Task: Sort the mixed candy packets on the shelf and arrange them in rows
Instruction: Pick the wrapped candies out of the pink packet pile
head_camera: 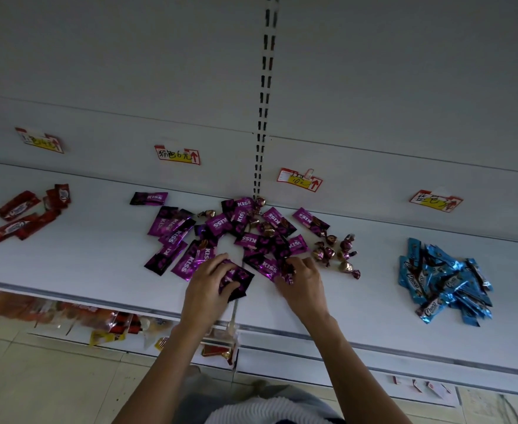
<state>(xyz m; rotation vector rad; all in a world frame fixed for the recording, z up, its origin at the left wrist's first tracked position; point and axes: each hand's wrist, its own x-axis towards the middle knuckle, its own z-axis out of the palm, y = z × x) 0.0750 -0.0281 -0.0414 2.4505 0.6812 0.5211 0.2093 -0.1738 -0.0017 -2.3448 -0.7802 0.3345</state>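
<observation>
A loose heap of purple KISS packets [218, 224] lies mid-shelf, with small gold-and-purple twist-wrapped candies [337, 250] mixed in and gathered at its right. My left hand [210, 281] grips one purple packet [239, 278] near the shelf's front edge. My right hand [300, 281] is closed on a small wrapped candy [286, 267] at the heap's near side. Red packets [28, 214] sit in a group at the far left. Blue Choco packets [447, 284] are piled at the right.
The white shelf [98, 255] has a back wall with several yellow-and-red price tags [178, 154]. A slotted upright [263, 117] divides the wall. Below the front edge a lower shelf holds orange and red bags [68, 313]. Tiled floor lies beneath.
</observation>
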